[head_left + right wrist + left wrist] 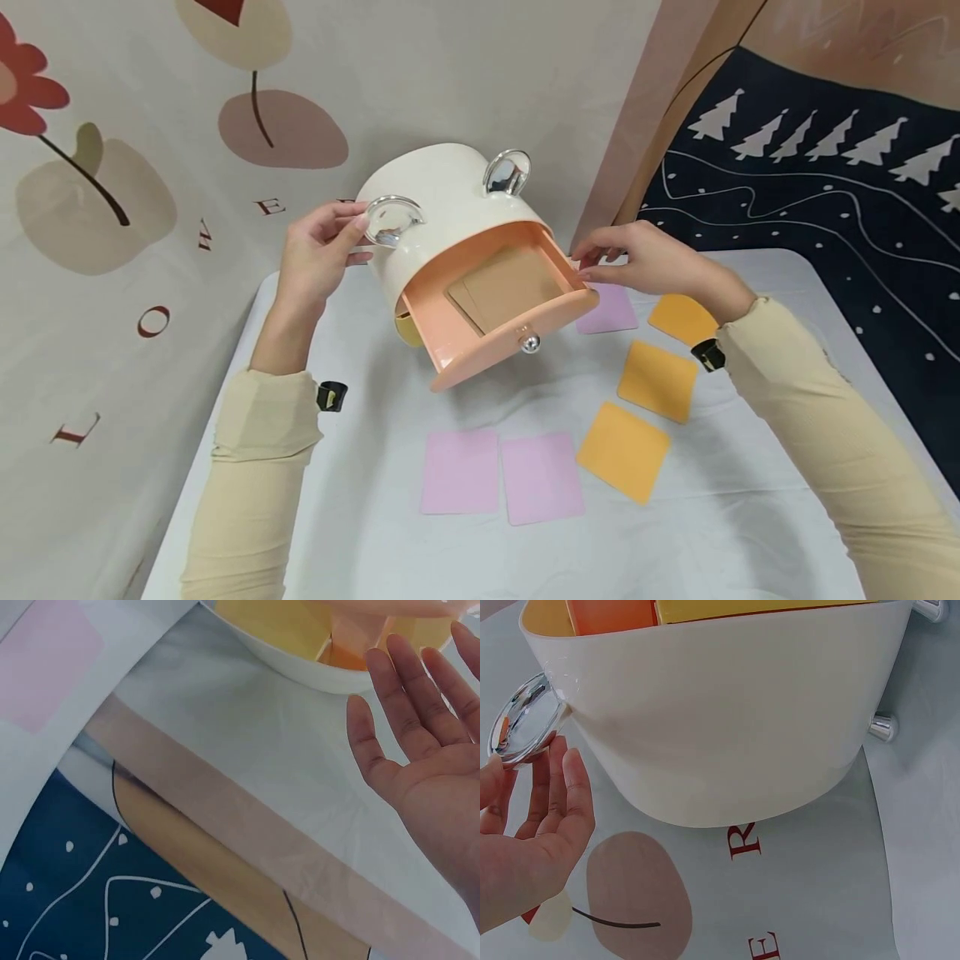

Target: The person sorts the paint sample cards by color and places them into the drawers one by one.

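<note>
A white rounded box (435, 179) with two chrome ears leans over the table. Its peach drawer (480, 360), with a round silver knob (530, 342), is pulled out; tan cards (502, 287) lie inside. My left hand (318, 246) pinches the left chrome ear (393, 221) between thumb and fingers; the left wrist view also shows this ear (529, 720) at the fingertips. Beside the drawer's right wall, my right hand (637, 254) has its fingertips near or touching the edge. The fingers (409, 697) look extended in the right wrist view; thumb contact is hidden.
Two pink square cards (460, 472) lie on the white tablecloth (420, 558) in front. Several orange cards (623, 452) run along the right, and another pink card (609, 308) lies by my right hand. A patterned wall hanging (165, 167) stands behind.
</note>
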{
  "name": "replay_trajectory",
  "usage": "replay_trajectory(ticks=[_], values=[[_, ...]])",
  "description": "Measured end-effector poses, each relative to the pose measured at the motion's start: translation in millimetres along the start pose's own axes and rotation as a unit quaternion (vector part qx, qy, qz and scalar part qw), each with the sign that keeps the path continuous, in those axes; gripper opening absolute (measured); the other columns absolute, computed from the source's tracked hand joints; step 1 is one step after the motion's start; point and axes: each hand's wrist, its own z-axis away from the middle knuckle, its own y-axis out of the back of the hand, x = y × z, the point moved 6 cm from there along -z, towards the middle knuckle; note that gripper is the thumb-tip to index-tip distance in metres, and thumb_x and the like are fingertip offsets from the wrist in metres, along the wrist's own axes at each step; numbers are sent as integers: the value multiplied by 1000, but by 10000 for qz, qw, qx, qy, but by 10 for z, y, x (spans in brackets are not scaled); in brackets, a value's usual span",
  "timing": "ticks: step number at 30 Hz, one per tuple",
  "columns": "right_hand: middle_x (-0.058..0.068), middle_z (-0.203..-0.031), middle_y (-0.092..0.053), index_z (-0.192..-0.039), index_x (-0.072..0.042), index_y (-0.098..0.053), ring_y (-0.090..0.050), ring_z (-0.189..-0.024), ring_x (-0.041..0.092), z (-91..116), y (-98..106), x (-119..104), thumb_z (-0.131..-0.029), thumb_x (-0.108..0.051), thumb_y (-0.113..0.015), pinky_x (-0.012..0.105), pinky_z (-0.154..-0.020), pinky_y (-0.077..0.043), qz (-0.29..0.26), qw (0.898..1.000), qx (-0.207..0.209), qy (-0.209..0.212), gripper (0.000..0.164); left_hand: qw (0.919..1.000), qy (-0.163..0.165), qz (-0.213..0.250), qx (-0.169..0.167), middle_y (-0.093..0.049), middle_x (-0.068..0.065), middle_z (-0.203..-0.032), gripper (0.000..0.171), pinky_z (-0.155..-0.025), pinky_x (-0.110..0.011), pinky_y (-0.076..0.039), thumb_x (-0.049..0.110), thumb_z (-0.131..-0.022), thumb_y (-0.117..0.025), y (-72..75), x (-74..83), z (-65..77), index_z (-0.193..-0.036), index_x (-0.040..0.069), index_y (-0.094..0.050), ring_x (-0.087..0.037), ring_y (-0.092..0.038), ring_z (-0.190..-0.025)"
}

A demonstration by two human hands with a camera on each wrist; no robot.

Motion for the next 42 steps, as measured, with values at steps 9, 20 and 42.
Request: replay_trajectory(ticks=[9, 20, 42], values=[[4, -93, -64, -108, -3, -61, -58, -84, 17, 320, 155, 74, -83, -3, -66, 34, -75, -51, 78, 9986, 484, -185, 25, 9999, 42, 105, -2, -61, 0, -88, 21, -63, -17, -53, 13, -88, -61, -1, -14, -11, -106, 4, -64, -12, -61, -76], [0, -94, -65, -104, -3, -62, -60, -82, 9, 632, -192, 113, -82, 1, -65, 20, -71, -52, -806, 9962, 259, 222, 23, 10000, 64, 4, -24, -61, 0, -90, 24, -63, -17, -53, 15, -88, -61, -6, -18, -11, -109, 3, -63, -11, -61, -77], [13, -117, -58, -121, 5, -51, -57, -106, 22, 376, -707, -354, -85, 6, -58, 37, -85, -50, -2228, 9668, -617, 1086, 37, 10000, -32, 32, -62, -61, 0, -87, 22, -63, -17, -53, 13, -87, -61, 8, -2, -15, -107, 3, -63, -13, -60, -76]])
